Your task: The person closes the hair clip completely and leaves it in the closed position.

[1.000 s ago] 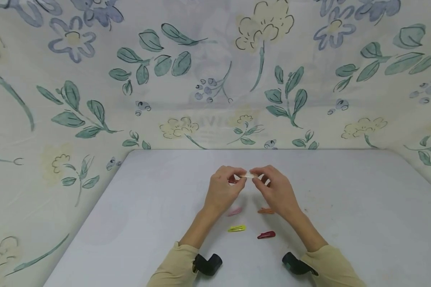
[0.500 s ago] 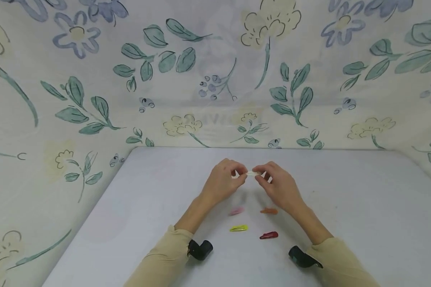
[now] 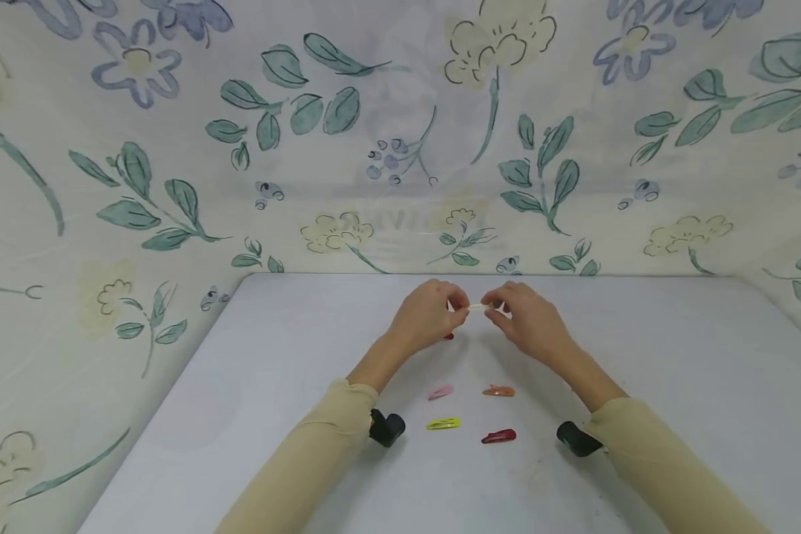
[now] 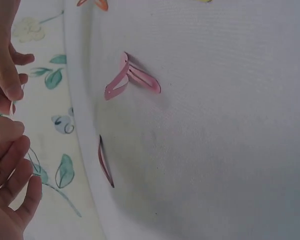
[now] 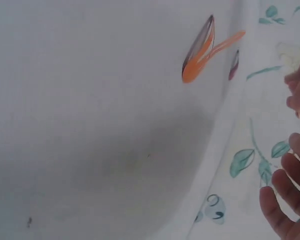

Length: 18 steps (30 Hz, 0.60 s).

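Observation:
Over the far part of the table, my left hand (image 3: 429, 315) and right hand (image 3: 532, 319) pinch opposite ends of a slim white hair clip (image 3: 477, 306), thumbs against fingers. Only a thin sliver of it shows between the fingertips in the left wrist view. Just below the left hand lies a red hair clip (image 4: 105, 162), mostly covered by that hand in the head view. Closer in, a pink hair clip (image 4: 121, 79) and an orange hair clip (image 5: 196, 64) have their parts spread. A yellow hair clip (image 3: 443, 423) and a dark red hair clip (image 3: 499, 436) lie nearest the person.
The white table (image 3: 240, 415) ends at a straight back edge. Behind it and on the left hangs a floral cloth (image 3: 400, 148). A black wrist camera (image 3: 388, 429) sits at the left sleeve, another black camera (image 3: 579, 439) at the right sleeve.
Both hands have moved farther back over the table with the white clip between them. The gap between the fingertips is slightly wider. The clips on the table lie as before.

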Tool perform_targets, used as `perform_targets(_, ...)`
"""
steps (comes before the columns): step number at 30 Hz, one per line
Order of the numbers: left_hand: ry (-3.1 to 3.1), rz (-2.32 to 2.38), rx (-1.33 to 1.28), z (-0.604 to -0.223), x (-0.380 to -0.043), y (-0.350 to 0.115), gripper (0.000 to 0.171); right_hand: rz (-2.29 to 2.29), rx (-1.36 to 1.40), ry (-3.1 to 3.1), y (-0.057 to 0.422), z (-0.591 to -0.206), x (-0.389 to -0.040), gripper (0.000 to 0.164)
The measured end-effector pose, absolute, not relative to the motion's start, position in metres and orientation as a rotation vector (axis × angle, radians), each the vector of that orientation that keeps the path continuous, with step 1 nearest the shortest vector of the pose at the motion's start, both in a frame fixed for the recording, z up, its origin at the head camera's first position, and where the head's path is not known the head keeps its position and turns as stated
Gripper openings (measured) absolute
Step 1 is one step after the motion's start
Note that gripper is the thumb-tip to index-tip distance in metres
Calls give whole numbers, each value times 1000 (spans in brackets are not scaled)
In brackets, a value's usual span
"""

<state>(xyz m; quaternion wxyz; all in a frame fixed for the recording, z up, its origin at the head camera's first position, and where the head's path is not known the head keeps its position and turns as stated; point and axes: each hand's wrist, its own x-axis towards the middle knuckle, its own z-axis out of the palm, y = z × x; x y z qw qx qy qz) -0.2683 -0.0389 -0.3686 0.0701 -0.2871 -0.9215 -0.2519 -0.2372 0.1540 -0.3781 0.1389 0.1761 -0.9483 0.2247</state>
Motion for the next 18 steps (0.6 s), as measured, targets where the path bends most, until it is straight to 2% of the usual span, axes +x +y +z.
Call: perform_targets(18, -2910, -527, -907, -396, -286, -15, 9, 510, 438, -2988, 165, -402, -253, 21)
